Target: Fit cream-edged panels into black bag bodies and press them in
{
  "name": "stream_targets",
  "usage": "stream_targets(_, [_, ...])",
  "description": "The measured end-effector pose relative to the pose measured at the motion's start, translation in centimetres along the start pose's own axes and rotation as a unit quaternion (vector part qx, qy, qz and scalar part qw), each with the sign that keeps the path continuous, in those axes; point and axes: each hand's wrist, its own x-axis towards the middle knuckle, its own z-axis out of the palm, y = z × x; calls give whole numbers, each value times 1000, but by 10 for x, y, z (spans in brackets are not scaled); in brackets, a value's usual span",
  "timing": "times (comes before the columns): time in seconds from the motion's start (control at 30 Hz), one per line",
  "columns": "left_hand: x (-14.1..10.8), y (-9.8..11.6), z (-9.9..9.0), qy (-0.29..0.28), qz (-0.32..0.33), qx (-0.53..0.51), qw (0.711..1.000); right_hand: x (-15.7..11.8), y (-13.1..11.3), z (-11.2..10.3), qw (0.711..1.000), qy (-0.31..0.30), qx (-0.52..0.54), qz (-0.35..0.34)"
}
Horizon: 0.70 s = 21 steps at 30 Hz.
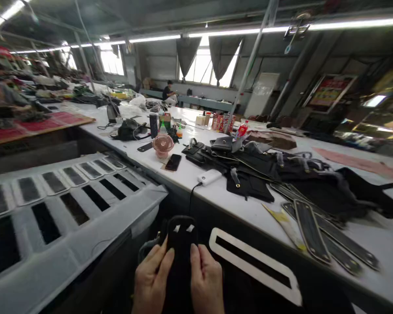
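Both my hands grip a long black strip with a rounded end (182,253), held upright at the bottom middle; two small white patches show near its top. My left hand (153,277) pinches its left edge between thumb and fingers. On the opposite edge, my right hand (205,277) does the same. Just right of that hand lies a white oblong frame (255,265) with a dark slot, over a dark surface. The lower part of the black strip blends into the dark area below.
A white worktable (216,192) runs diagonally, bearing a pink fan (163,145), a phone (173,162), a white power bank (210,177) and black leather pieces (249,185). At left, a covered surface (118,226) carries rows of dark strips. A person (169,93) sits far back.
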Motion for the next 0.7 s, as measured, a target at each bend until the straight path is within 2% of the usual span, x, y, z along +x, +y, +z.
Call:
stream_targets(0.2, [-5, 1, 2, -18, -23, -33, 999, 2, -5, -3, 999, -21, 29, 35])
stream_targets(0.33, [-4, 4, 2, -33, -49, -86, 995, 17, -13, -9, 993, -66, 64, 69])
stream_targets(0.43, [4, 7, 0, -39, -61, -128, 989, 29, -18, -11, 993, -88, 58, 60])
stream_targets(0.53, [12, 11, 1, -44, -66, -143, 986, 34, -17, -12, 996, -79, 24, 37])
stream_targets(0.7, [13, 16, 7, -3, -106, -190, 976, 32, -8, -9, 998, -52, -1, 24])
